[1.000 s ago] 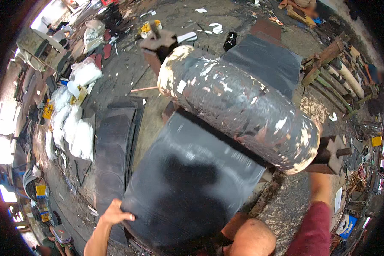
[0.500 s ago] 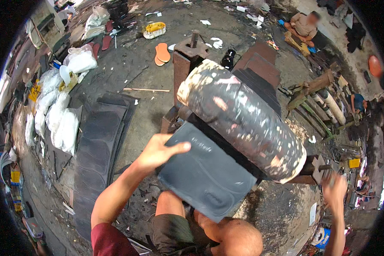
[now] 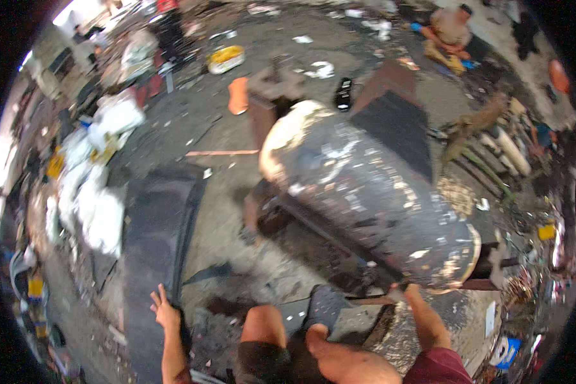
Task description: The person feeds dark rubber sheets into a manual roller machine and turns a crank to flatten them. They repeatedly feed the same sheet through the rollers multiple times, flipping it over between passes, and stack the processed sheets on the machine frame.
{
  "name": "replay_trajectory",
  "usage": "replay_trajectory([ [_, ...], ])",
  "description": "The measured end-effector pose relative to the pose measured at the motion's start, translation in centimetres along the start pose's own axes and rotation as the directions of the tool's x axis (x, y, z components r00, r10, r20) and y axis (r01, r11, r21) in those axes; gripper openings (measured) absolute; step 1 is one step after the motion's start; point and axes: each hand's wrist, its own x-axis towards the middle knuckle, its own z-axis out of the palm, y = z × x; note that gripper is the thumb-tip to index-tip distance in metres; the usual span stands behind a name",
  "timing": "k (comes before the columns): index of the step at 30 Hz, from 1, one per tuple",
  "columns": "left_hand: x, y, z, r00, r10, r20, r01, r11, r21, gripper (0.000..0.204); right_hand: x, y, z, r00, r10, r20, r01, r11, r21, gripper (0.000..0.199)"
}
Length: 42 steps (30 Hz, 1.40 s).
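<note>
The left hand (image 3: 165, 312), fingers spread wide, rests on a dark, flat rubber sheet (image 3: 153, 243) lying on the gritty ground at near left. The right hand (image 3: 408, 292) touches the near end of a big, scuffed, paint-flecked drum (image 3: 365, 192); its grip is unclear.

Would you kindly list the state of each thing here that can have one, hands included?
Drum: lying on its side on stands, paint flaking.
Dark sheet: flat on the ground.
Left hand: fingers spread, resting on the dark sheet's edge.
Right hand: under the drum's near end; grip hidden.
Sandal: on the foot, planted on the ground.
White sacks: heaped at the left.
</note>
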Motion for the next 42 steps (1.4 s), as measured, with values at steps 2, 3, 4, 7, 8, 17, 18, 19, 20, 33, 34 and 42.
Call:
replay_trajectory([
  [2, 0.2, -2.4, 0.8, 0.985, 0.156, -0.070, -0.143, 0.976, 0.166, 0.090, 0.2, 0.7, -1.2, 0.971, -0.175, 0.164, 0.021, 0.745, 0.667, 0.047],
  [3, 0.1, -3.1, 0.8, 0.977, 0.208, -0.042, -0.200, 0.968, 0.153, 0.090, 0.5, 1.0, -1.9, 0.914, -0.318, 0.252, -0.052, 0.524, 0.850, 0.048],
  [4, 0.1, -3.4, 0.7, 0.978, 0.207, -0.012, -0.200, 0.958, 0.205, 0.090, 1.0, 1.4, -2.5, 0.760, -0.554, 0.341, -0.189, 0.314, 0.931, 0.048],
  [7, -2.1, -2.9, -0.2, 0.948, 0.299, -0.111, -0.270, 0.937, 0.220, 0.092, 2.8, 3.7, -3.2, 0.688, -0.633, 0.353, -0.291, 0.205, 0.935, 0.048],
  [8, -3.7, -2.3, -0.3, 0.925, 0.328, -0.193, -0.286, 0.934, 0.214, 0.097, 3.4, 4.8, -3.2, 0.810, -0.485, 0.330, -0.300, 0.142, 0.943, 0.047],
  [17, -3.4, 1.5, 2.6, 0.827, 0.174, -0.535, -0.131, 0.984, 0.117, 0.101, 10.3, 12.6, -2.8, 0.889, -0.344, -0.301, 0.457, 0.693, 0.558, 0.050],
  [18, -1.9, 1.7, 2.8, 0.865, 0.098, -0.492, -0.059, 0.994, 0.095, 0.103, 10.5, 12.7, -1.7, 0.755, -0.401, -0.519, 0.530, 0.839, 0.123, 0.053],
  [19, -0.9, 1.6, 2.8, 0.924, 0.004, -0.382, 0.017, 0.998, 0.052, 0.105, 10.2, 12.6, -0.9, 0.567, -0.552, -0.611, 0.470, 0.826, -0.311, 0.056],
  [20, -0.2, 1.6, 2.4, 0.939, -0.079, -0.333, 0.062, 0.996, -0.061, 0.103, 9.6, 12.2, 0.3, 0.546, -0.501, -0.671, 0.455, 0.850, -0.265, 0.060],
  [33, -12.6, -8.2, -25.6, 0.709, 0.063, -0.702, -0.413, 0.844, -0.341, 0.043, -4.3, -5.3, 2.4, 0.867, -0.196, -0.458, -0.147, 0.778, -0.611, 0.019],
  [34, -13.2, -9.2, -26.5, 0.769, 0.132, -0.625, -0.466, 0.785, -0.408, 0.040, -4.4, -5.9, 2.5, 0.879, -0.159, -0.450, -0.187, 0.752, -0.632, 0.017],
  [42, -15.5, -4.6, -21.0, 0.837, 0.463, -0.293, -0.523, 0.513, -0.681, 0.041, -3.5, -5.2, 3.2, 0.840, -0.220, -0.495, -0.229, 0.684, -0.693, 0.031],
])
